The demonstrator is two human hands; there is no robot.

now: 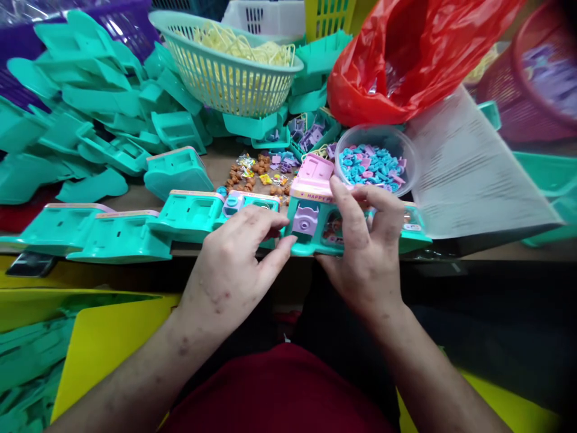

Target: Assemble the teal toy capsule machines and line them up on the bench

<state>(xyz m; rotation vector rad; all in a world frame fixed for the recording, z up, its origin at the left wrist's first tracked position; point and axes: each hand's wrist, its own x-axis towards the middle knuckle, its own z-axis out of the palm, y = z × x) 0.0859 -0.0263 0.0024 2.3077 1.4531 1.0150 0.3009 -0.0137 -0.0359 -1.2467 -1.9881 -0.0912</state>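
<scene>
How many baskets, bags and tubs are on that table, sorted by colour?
Teal basket: 1
Purple basket: 1
White basket: 1
Yellow basket: 1
Pink basket: 1
Red bag: 1
Clear tub: 1
Total: 7

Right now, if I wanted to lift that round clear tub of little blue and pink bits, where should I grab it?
Probably by the rim of the clear tub, coming from above with fingers spread across both sides. It stands upright and open, so tilting would spill the pieces. Its near side is crowded by the right hand and the toy.
</scene>
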